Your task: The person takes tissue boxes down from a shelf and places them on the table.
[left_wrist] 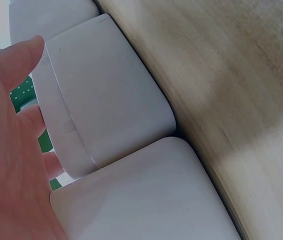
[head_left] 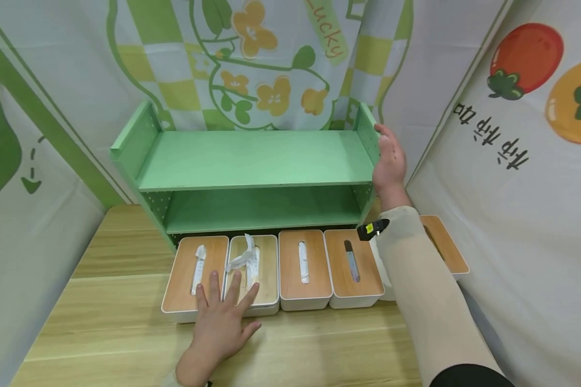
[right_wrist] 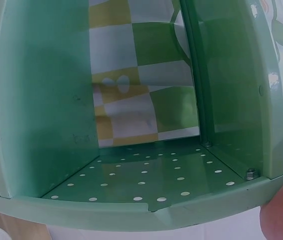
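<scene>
My left hand (head_left: 221,324) spreads its fingers over the front of two tissue boxes: a wood-lidded box (head_left: 180,294) at the far left, and a paler-lidded tissue box (head_left: 267,269) with a crumpled tissue (head_left: 244,259) sticking out. In the left wrist view, the palm is beside the white box fronts (left_wrist: 106,90). My right hand (head_left: 391,166) rests against the outer right side of the green shelf (head_left: 256,158), its fingers extended along the panel. The right wrist view shows the shelf's perforated side panel (right_wrist: 131,177) with a fingertip at its edge.
Two more tissue boxes, one with white tissue in its slot (head_left: 314,263) and one with a dark slot (head_left: 368,269), continue the row before the shelf. Another wood-lidded box (head_left: 447,244) is partly behind the right sleeve. Printed curtains (head_left: 290,70) hang behind the wooden table (head_left: 97,301).
</scene>
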Motion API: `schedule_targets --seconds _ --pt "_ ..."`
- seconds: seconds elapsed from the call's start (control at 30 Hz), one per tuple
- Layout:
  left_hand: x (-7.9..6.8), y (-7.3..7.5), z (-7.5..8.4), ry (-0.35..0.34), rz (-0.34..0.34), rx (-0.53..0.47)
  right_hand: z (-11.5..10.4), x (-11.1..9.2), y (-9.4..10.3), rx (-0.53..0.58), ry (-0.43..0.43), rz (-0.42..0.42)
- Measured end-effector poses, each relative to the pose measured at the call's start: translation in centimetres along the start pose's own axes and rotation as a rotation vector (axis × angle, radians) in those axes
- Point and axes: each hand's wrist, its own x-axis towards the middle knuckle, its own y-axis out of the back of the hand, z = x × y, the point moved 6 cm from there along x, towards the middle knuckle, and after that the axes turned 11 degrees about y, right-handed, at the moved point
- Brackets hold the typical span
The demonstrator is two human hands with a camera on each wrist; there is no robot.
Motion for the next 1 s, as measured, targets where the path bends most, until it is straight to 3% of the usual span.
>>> schedule_targets --seconds 0.63,1.0 --pt "0.53 -0.45 0.23 -0.007 0.002 -0.003 0.23 0.04 0.42 -0.025 0.023 0.016" --pt "0.76 -0.3 0.22 -0.01 0.003 -0.008 0.36 0.11 0.49 -0.032 -0.008 0.003"
